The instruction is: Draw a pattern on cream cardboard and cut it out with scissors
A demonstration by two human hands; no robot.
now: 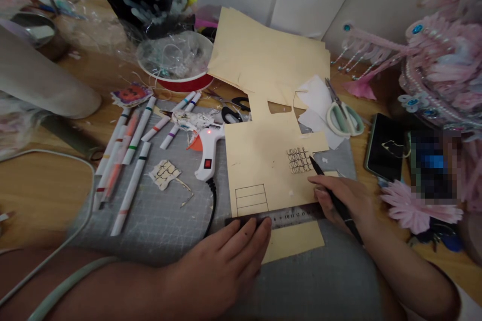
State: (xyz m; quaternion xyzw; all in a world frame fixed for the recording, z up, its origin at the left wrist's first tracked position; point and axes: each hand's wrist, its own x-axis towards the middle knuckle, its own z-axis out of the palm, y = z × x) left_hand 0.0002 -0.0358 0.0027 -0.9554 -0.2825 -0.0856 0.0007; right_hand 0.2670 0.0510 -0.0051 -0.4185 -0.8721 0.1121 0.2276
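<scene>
The step in hand is, I would judge, drawing and measuring on the pale card, which lies on the grey cutting mat in front of the person. It bears a patch of looped lines at its right side and a ruled box at its lower left. The right hand pinches a black pen between thumb and fingers, its tip just at the loops (whether it touches, I cannot tell). The next move probably calls for a firm ruler and a light, exact pen. The left hand reaches in from the left, palm down, its fingers stretched and nearly together, resting upon the ruler along the card's lower edge. The right wrist leans inward, from the lower right.
</scene>
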